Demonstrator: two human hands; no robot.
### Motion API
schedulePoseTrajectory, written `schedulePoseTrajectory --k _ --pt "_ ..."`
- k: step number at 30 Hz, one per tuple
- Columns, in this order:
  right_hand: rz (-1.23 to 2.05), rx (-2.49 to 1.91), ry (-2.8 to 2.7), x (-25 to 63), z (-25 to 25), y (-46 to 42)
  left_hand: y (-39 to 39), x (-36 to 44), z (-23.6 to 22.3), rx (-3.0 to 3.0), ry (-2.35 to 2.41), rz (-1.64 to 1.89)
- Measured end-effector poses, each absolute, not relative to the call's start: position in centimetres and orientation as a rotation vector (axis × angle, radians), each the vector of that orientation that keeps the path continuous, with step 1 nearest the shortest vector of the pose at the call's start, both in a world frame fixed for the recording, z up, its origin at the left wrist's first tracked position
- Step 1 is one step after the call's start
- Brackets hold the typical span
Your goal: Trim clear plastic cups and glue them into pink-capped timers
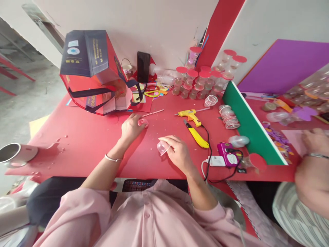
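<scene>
My left hand (131, 127) rests on the red table (84, 144) with its fingertips on a small round pink lid (143, 122). My right hand (178, 151) holds a small clear plastic cup (162, 147) tipped on its side just above the table. A thin pink straw (153, 113) lies just beyond the left hand. A yellow glue gun (189, 115) and a yellow utility knife (196, 135) lie to the right of both hands.
A red and navy paper bag (92, 72) lies tipped at the back left. Several clear jars with pink lids (203, 79) stand at the back. A green board (250, 125), a metal cup (12, 154) and another person's arm (312, 168) are nearby.
</scene>
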State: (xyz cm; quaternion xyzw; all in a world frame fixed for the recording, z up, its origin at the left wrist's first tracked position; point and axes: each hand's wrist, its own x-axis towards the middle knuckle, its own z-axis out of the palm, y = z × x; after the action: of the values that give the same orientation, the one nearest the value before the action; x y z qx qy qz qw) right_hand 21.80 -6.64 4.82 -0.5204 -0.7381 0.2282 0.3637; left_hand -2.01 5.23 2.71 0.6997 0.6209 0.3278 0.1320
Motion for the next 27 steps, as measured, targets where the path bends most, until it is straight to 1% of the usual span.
schedulePoseTrajectory --k 3,6,8,9,12,15,18,20,22,24,25,27 --pt "0.493 -1.156 -2.003 21.3 5.1 -6.4 2.0 -0.3 3.8 1.790 1.555 1.118" --pt "0.475 -0.970 -2.131 20.5 5.1 -6.4 -2.8 1.6 4.5 1.355 1.222 1.120" --pt "0.490 -0.932 -2.173 20.3 5.0 -6.6 -5.2 1.8 4.3 1.182 1.136 1.153" --pt "0.486 -0.945 -2.168 20.4 5.0 -6.7 -5.9 1.4 3.9 1.190 1.135 1.149" --pt "0.420 -1.083 -2.049 22.1 5.4 -7.1 -6.3 -1.6 1.9 1.583 1.329 1.063" --pt "0.306 -1.260 -1.839 25.0 6.2 -7.5 -4.8 -4.6 -0.7 2.065 1.730 0.848" --pt "0.259 -1.304 -1.756 27.1 7.0 -8.1 -3.3 -4.0 -2.5 2.193 1.898 0.648" --pt "0.268 -1.290 -1.751 27.4 7.3 -8.5 -3.1 -1.5 -3.1 2.216 1.868 0.653" --pt "0.278 -1.262 -1.768 27.1 7.6 -8.7 -3.6 1.1 -3.3 2.315 1.601 0.697" --pt "0.266 -1.225 -1.791 26.7 7.9 -8.7 -4.1 2.0 -3.2 2.395 1.313 0.717" --pt "0.252 -1.206 -1.796 26.6 7.9 -8.7 -4.1 1.4 -3.2 2.394 1.304 0.746" --pt "0.227 -1.177 -1.796 26.6 8.0 -8.5 -3.5 -1.9 -3.0 2.296 1.585 0.824"
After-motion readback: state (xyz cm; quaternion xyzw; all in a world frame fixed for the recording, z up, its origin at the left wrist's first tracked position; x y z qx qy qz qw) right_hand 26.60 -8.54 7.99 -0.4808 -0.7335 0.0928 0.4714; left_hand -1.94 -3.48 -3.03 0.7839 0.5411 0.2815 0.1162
